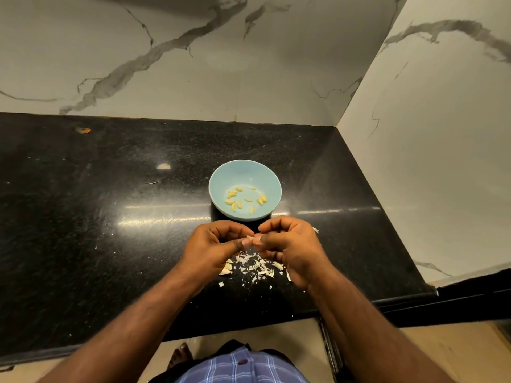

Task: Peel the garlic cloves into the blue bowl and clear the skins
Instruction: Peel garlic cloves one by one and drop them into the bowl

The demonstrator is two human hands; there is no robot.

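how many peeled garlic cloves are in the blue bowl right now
11 peeled cloves on the floor of the blue bowl: five at its left, three in the middle, three at its right. None looks hidden.

A black counter [110,217] carries a blue bowl [221,178] near its front edge, with a scatter of skins [255,265] and a few cloves [226,270] just before it

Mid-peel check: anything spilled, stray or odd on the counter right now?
Nothing spilled. Garlic skins lie scattered on the black counter beneath both hands, expected but not yet cleared. A small orange scrap sits far left near the wall. Peeled cloves are in the blue bowl.
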